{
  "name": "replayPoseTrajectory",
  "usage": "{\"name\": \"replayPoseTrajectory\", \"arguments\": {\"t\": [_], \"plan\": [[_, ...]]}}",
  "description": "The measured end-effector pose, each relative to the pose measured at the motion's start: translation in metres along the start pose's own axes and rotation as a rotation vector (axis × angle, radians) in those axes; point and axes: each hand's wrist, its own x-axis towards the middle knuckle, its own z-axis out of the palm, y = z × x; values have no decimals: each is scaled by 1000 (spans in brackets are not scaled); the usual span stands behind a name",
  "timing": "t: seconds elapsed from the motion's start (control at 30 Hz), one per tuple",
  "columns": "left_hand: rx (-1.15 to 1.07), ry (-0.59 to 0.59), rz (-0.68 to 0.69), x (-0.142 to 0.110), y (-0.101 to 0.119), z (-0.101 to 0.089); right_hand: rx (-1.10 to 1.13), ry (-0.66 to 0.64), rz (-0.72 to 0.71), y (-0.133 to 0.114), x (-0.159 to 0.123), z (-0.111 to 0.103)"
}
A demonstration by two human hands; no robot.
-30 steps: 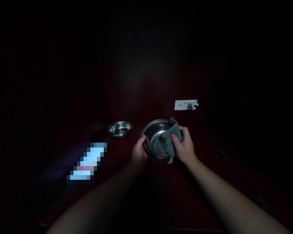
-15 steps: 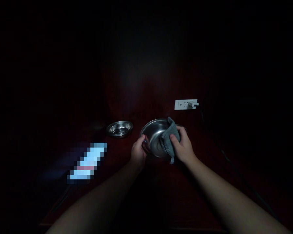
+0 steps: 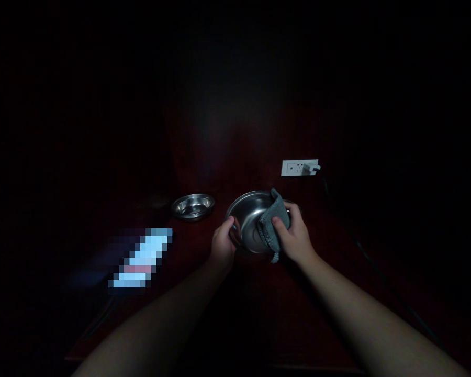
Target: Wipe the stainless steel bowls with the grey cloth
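A shiny steel bowl (image 3: 248, 214) is tilted so that its inside faces me, in the middle of the head view. My left hand (image 3: 223, 242) is closed on its left rim, thumb on the inner side and fingers hidden behind. On the right, my right hand (image 3: 297, 235) grips a grey-green cloth (image 3: 273, 222) folded over that side of the bowl. Its thumb presses the cloth from the front, while the other fingers reach behind. The cloth covers the right part of the bowl's inside, and its lower corner hangs down.
Left of the bowl, smaller steel dishes (image 3: 193, 208), seemingly stacked, sit on the dark red table (image 3: 188, 246). A lit, pixelated screen (image 3: 143, 259) lies nearer on the left. A white wall socket (image 3: 300, 167) holds a plug, and a dark cable (image 3: 372, 262) runs down the right side.
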Motion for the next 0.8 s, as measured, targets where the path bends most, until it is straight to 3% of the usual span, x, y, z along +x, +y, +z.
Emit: {"name": "replayPoseTrajectory", "arguments": {"t": [0.37, 0.8], "plan": [[94, -112, -2, -1, -1, -2, -32, -6, 46, -2, -1, -1], [198, -82, 49, -4, 2, -3, -18, -31, 63, -1, -2, 0]]}}
